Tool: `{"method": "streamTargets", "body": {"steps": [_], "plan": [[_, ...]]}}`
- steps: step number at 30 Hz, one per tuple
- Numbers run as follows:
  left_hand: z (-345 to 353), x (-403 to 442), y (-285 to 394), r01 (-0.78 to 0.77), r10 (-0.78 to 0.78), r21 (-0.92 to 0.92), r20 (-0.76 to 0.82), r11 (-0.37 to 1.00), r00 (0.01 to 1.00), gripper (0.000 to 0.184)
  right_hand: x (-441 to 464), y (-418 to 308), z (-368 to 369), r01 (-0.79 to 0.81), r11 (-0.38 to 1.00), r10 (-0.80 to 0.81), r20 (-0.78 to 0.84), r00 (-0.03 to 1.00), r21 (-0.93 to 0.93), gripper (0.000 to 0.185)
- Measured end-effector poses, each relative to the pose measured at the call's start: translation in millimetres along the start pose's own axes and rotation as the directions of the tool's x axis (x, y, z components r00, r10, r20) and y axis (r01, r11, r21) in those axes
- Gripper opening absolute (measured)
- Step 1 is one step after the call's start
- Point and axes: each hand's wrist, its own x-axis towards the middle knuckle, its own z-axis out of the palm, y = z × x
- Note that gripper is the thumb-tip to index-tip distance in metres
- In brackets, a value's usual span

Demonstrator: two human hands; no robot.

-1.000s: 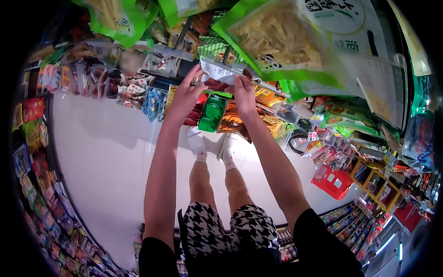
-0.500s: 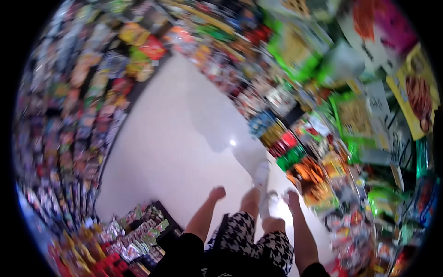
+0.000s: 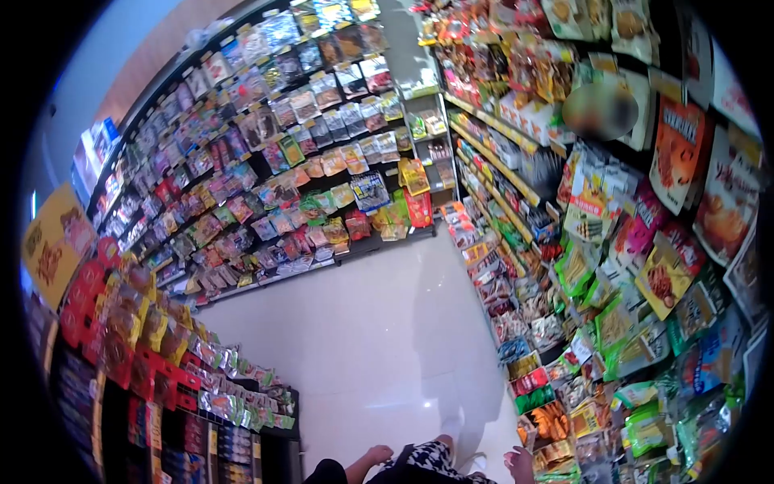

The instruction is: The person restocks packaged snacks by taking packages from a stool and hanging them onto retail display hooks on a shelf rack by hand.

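At the bottom of the view, my left hand (image 3: 378, 454) hangs beside the patterned black-and-white shorts (image 3: 423, 457). Its fingers look curled in, and no object shows in it. On the other side my right hand (image 3: 518, 462) is held low with its fingers loosely apart, touching nothing. Closest to it are orange snack packs (image 3: 550, 423) and green packs (image 3: 535, 400) low on the right-hand shelf. A white shoe (image 3: 452, 426) shows faintly on the floor ahead.
Packaged snacks hang in rows on a long rack (image 3: 330, 264) across the back. Bags crowd the right wall, including a yellow bag (image 3: 664, 277) jutting forward. A lower display with red trays (image 3: 153, 377) stands at left. Pale glossy floor (image 3: 363, 347) lies between them.
My view has lifted, bringing the back rack and upper shelves into sight. Both hands and the legs sit lower in the picture. The blur has mostly gone.
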Motion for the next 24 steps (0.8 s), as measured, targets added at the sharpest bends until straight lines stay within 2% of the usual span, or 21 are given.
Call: {"method": "streamTargets", "body": {"steps": [2,5,8,9,12,14,17,18,20,21,24], "plan": [[5,-13,-22,-0.020,0.021,0.026,-0.033,0.999,0.999,0.044,-9,4,-3,0.036,0.994,-0.033,0.031,0.999,-0.102,0.028],[5,-21,-57,-0.083,0.105,0.133,-0.168,0.988,0.980,0.041,-21,7,2,0.057,0.976,-0.047,0.052,0.998,-0.212,0.029],[-3,-18,-90,0.007,-0.010,-0.016,-0.197,1.000,0.980,0.038,-40,23,28,0.180,0.979,-0.181,-0.002,0.984,-0.094,0.019],[-9,-18,-101,-0.042,0.043,0.007,-0.250,0.999,0.967,0.038,-50,30,44,0.183,0.978,-0.188,-0.050,0.981,-0.102,0.022],[-30,-13,-130,-0.156,0.162,0.046,-0.370,0.987,0.915,0.037,-79,61,94,0.222,0.974,-0.222,0.006,0.975,-0.049,0.026],[-50,-16,-142,-0.180,0.145,-0.060,-0.377,0.982,0.915,0.036,-91,91,126,0.161,0.984,-0.152,0.109,0.982,-0.073,0.030],[-88,-48,-161,-0.333,0.191,-0.294,-0.421,0.896,0.887,0.030,-103,156,184,0.149,0.981,-0.136,0.104,0.985,-0.128,0.032],[-109,-60,-165,-0.312,0.144,-0.398,-0.399,0.862,0.905,0.028,-113,179,208,0.133,0.984,-0.125,0.076,0.989,-0.119,0.032],[-126,-83,-184,-0.239,0.046,-0.603,-0.318,0.761,0.947,0.025,-134,219,245,0.111,0.983,-0.085,0.172,0.981,-0.148,0.031],[-134,-88,-195,-0.280,0.045,-0.576,-0.387,0.768,0.921,0.024,-142,231,253,0.153,0.951,-0.064,0.312,0.948,-0.269,0.030],[-158,-106,-216,-0.245,-0.024,-0.676,-0.363,0.695,0.931,0.024,-164,255,280,0.282,0.876,-0.134,0.364,0.922,-0.392,0.028]]}}
